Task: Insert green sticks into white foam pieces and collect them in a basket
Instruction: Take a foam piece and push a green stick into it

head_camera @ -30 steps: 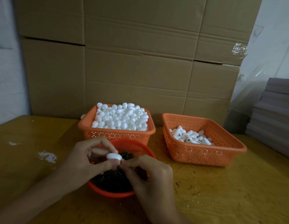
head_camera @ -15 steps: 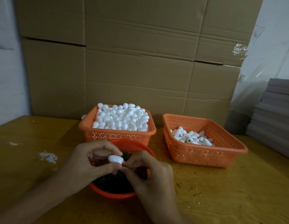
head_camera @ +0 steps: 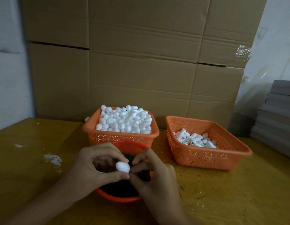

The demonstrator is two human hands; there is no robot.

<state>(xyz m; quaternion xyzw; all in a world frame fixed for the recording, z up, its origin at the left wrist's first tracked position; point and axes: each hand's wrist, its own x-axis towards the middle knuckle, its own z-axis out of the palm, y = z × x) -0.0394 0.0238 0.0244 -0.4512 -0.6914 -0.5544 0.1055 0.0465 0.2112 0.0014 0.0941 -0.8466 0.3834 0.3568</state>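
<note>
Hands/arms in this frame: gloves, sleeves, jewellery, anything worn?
Nothing worn that shows. The left hand and right hand are bare: no gloves, rings or wristbands. The left forearm and right forearm run bare to the frame's bottom edge, no sleeve in view.

The left hand (head_camera: pixel 95 166) and the right hand (head_camera: pixel 157 181) are both bare, with slim fingers and smooth knuckles. Each runs into a bare forearm: the left forearm (head_camera: pixel 43 207) shows as a long stretch down to the lower left corner, the right forearm (head_camera: pixel 171 216) only as a short one. In the dim light, nails and finer marks cannot be made out.
</note>
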